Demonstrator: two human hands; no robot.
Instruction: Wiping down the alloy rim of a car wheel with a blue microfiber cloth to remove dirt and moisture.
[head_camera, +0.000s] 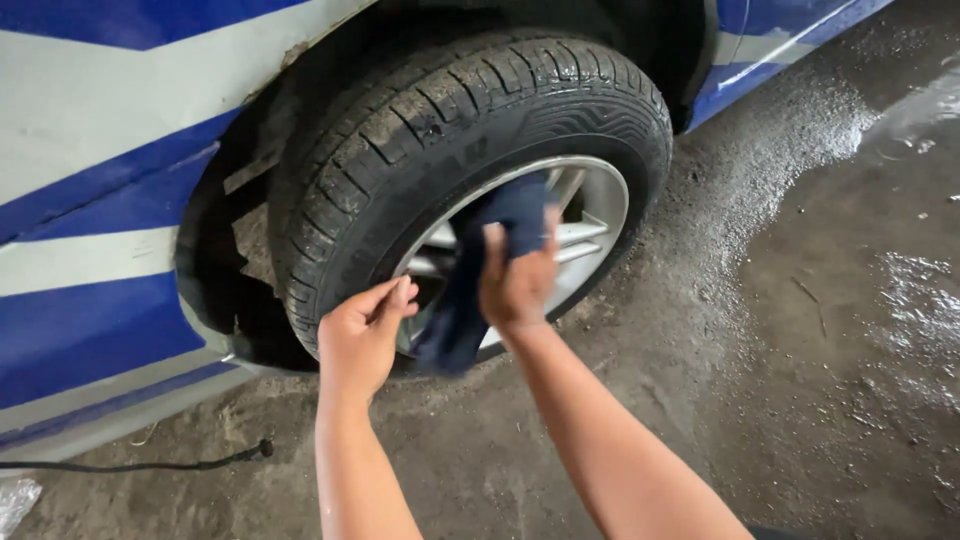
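A dark blue cloth (478, 280) is gripped in the right hand (517, 283) and pressed against the silver alloy rim (590, 215) of a car wheel. The cloth is bunched under the fingers at the wheel centre, and its loose end hangs toward 7 o'clock, across the lower spokes. The fabric appears soft, creased and uniformly dark, without visible pattern.

The left hand (362, 335) is positioned at 8 o'clock of the rim, at the inner edge of the black tyre (470, 110). Its fingers are drawn narrowly together, thumb against fingertips; whether anything is pinched between them cannot be told.

The tyre tread is seen from 9 to 2 o'clock, deeply grooved and dusty. The wheel is turned outward in a dark wheel arch (225, 230). The car body (90, 170) at 9 o'clock is marked with grey and blue diagonal bands. A thin black cable (150, 465) lies on the ground at 8 o'clock. The concrete floor (800, 350) is wet toward 3 o'clock.
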